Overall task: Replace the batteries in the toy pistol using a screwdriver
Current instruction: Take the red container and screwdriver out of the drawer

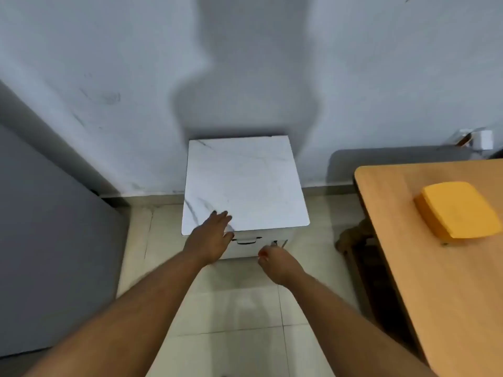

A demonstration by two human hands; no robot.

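A small white cabinet with a marble-patterned top (245,183) stands against the wall. My left hand (211,236) rests flat on its front left corner, fingers straight. My right hand (275,261) is at the cabinet's front, just below a key (275,243) in the lock, with fingers curled; what they hold is blurred. A drawer handle (249,240) shows between my hands. No toy pistol, batteries or screwdriver are in view.
A wooden table (424,268) stands at the right with a yellow box (457,210) on it. A dark chair (362,248) sits under the table's left edge. A grey panel (49,240) is at the left. The floor is tiled.
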